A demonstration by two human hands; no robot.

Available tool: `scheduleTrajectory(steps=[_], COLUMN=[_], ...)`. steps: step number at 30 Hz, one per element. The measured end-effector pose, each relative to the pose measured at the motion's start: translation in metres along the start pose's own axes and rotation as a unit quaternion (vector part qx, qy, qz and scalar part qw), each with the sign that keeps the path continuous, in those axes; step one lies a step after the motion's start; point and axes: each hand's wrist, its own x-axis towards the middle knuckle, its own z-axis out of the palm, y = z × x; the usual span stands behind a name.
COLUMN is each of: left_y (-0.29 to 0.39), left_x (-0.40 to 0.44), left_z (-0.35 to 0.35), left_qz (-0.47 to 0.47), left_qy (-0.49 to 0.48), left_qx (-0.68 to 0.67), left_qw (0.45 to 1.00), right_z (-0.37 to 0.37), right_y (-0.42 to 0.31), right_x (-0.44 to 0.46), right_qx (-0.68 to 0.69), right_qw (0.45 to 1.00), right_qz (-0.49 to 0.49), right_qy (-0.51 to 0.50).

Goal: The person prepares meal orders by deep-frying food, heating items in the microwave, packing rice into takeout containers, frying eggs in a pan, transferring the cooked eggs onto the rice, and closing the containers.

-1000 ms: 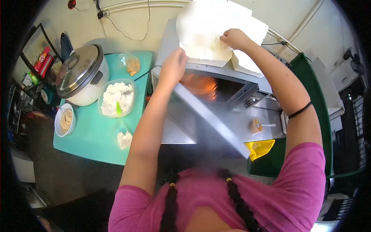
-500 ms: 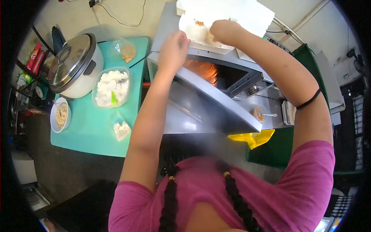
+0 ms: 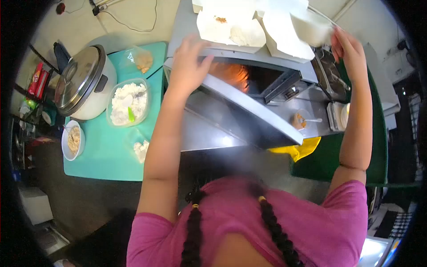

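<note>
My left hand (image 3: 189, 64) is open, its thumb and fingers spread, above the near left edge of an open white cardboard food box (image 3: 231, 33). Inside that box lie a patch of brown crumbly food (image 3: 220, 20) and a mound of white rice (image 3: 240, 35). Farther right, my right hand (image 3: 349, 49) pinches the rim of a whitish bowl (image 3: 311, 29), blurred by motion. The bowl is above the far side of a second open white box (image 3: 284, 35); whether they touch I cannot tell.
Below the boxes, an oven (image 3: 253, 80) has its door (image 3: 240, 111) hanging open. A rice cooker (image 3: 84, 82), a tub of rice (image 3: 129, 102) and a bowl of crumbly food (image 3: 73, 140) stand on the green table (image 3: 102, 160). A yellow cloth (image 3: 298, 149) hangs at right.
My right hand has moved from the food box out to the right, where it now holds the whitish bowl. My left hand has come off the box edge and spread its fingers.
</note>
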Motion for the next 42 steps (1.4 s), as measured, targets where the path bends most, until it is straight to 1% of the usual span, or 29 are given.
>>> scheduleTrajectory(steps=[1, 2, 4, 7, 10, 11, 13, 14, 15, 17, 18, 19, 21, 23, 24, 25, 27, 28, 29, 30, 31, 33, 35, 37, 38, 39, 40, 41, 42], left_y=[0.004, 0.006, 0.009, 0.017, 0.029, 0.032, 0.037, 0.041, 0.045, 0.056, 0.064, 0.071, 0.085, 0.101, 0.115, 0.122, 0.129, 0.129, 0.128, 0.125, 0.122, 0.114, 0.107, 0.087, 0.069, 0.055, 0.042, 0.029, 0.016], left_x=[-0.01, -0.021, -0.046, -0.066, -0.075, -0.077, -0.084, -0.088, -0.092, -0.102, -0.108, -0.114, -0.132, -0.158, -0.194, -0.212, -0.252, -0.273, -0.296, -0.314, -0.331, -0.356, -0.365, -0.375, -0.384, -0.39, -0.392, -0.392, -0.388], left_z=[-0.006, -0.008, -0.007, -0.003, -0.001, 0.0, 0.001, 0.002, 0.004, 0.003, 0.001, -0.003, -0.012, -0.024, -0.034, -0.039, -0.044, -0.041, -0.043, -0.043, -0.044, -0.053, -0.068, -0.082, -0.089, -0.096, -0.1, -0.105, -0.114], left_qz=[-0.001, 0.0, 0.072, 0.025, 0.006, -0.002, -0.019, -0.033, -0.044, -0.07, -0.09, -0.111, -0.142, -0.12, -0.119, -0.138, -0.188, -0.196, -0.242, -0.284, -0.287, -0.368, -0.393, -0.414, -0.417, -0.421, -0.418, -0.419, -0.419], left_qy=[-0.065, -0.073, -0.112, -0.114, -0.084, -0.079, -0.075, -0.071, -0.068, -0.065, -0.082, -0.097, -0.115, -0.163, -0.231, -0.243, -0.267, -0.261, -0.261, -0.262, -0.261, -0.259, -0.249, -0.239, -0.252, -0.268, -0.269, -0.275, -0.281], left_qx=[0.004, 0.004, 0.13, 0.093, 0.123, 0.131, 0.163, 0.175, 0.189, 0.216, 0.204, 0.192, 0.203, 0.195, 0.208, 0.175, 0.152, 0.155, 0.128, 0.101, 0.104, 0.066, 0.066, 0.063, 0.053, 0.041, 0.038, 0.042, 0.048], left_qw=[0.998, 0.997, 0.982, 0.989, 0.989, 0.988, 0.984, 0.982, 0.979, 0.972, 0.971, 0.97, 0.962, 0.96, 0.943, 0.944, 0.933, 0.932, 0.926, 0.917, 0.916, 0.891, 0.883, 0.876, 0.871, 0.866, 0.867, 0.864, 0.862], right_z=[-0.002, 0.001, 0.014, 0.05, 0.081, 0.098, 0.137, 0.161, 0.187, 0.241, 0.279, 0.303, 0.345, 0.398, 0.409, 0.384, 0.443, 0.439, 0.426, 0.407, 0.392, 0.366, 0.329, 0.276, 0.241, 0.207, 0.175, 0.151, 0.122], right_y=[0.011, 0.017, 0.046, 0.082, 0.137, 0.16, 0.171, 0.196, 0.211, 0.263, 0.29, 0.304, 0.324, 0.381, 0.331, 0.301, 0.401, 0.401, 0.39, 0.354, 0.329, 0.282, 0.274, 0.239, 0.221, 0.209, 0.17, 0.175, 0.157], right_x=[-0.034, -0.066, -0.117, -0.162, -0.171, -0.17, -0.155, -0.144, -0.132, -0.103, -0.088, -0.075, -0.05, -0.024, -0.029, -0.031, 0.014, 0.02, 0.026, 0.017, 0.012, -0.007, -0.03, -0.062, -0.085, -0.102, -0.126, -0.139, -0.155], right_qx=[0.031, 0.034, 0.026, 0.01, 0.023, 0.046, 0.07, 0.085, 0.12, 0.094, 0.194, 0.201, 0.05, 0.138, 0.242, 0.325, 0.153, 0.142, 0.13, 0.398, 0.322, 0.356, 0.247, 0.235, 0.327, 0.279, 0.239, 0.229, 0.194], right_qw=[0.999, 0.997, 0.992, 0.983, 0.985, 0.98, 0.98, 0.985, 0.983, 0.986, 0.975, 0.974, 0.998, 0.987, 0.964, 0.934, 0.988, 0.988, 0.984, 0.896, 0.92, 0.911, 0.961, 0.955, 0.907, 0.923, 0.94, 0.948, 0.961], right_qz=[0.024, 0.064, 0.123, 0.18, 0.171, 0.195, 0.182, 0.139, 0.133, 0.12, 0.103, 0.099, 0.009, 0.086, 0.106, 0.145, 0.011, 0.06, 0.111, 0.175, 0.214, 0.195, -0.008, 0.107, 0.171, 0.113, 0.127, 0.102, 0.125], right_qy=[0.006, -0.007, -0.03, -0.025, -0.004, -0.006, -0.043, -0.055, -0.045, -0.061, -0.022, -0.038, 0.04, 0.003, -0.03, -0.032, 0.028, -0.013, -0.053, -0.087, -0.068, -0.072, -0.12, -0.149, -0.202, -0.239, -0.207, -0.195, -0.155])
